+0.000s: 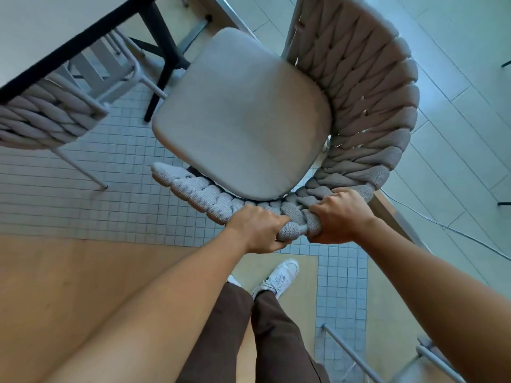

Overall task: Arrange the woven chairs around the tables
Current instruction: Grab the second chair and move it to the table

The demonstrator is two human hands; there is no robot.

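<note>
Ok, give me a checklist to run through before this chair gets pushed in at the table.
1. Left hand has a grip on the woven backrest: ok.
2. Right hand grips it too: ok.
3. Seat cushion lies flat on the seat: ok.
4. Seat faces the table: ok.
5. Clear of the neighbouring chair: ok, a gap shows.
6. Chair legs clear of the table's black leg: cannot tell, hidden.

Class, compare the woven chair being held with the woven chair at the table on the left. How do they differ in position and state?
The held chair is gripped at its backrest by the left hand and right hand; the tucked chair is untouched. The held chair stands clear of the table, its seat cushion fully visible; the tucked chair sits partly under the tabletop, seat hidden. Both share thick grey braided weave and pale frames.
</note>
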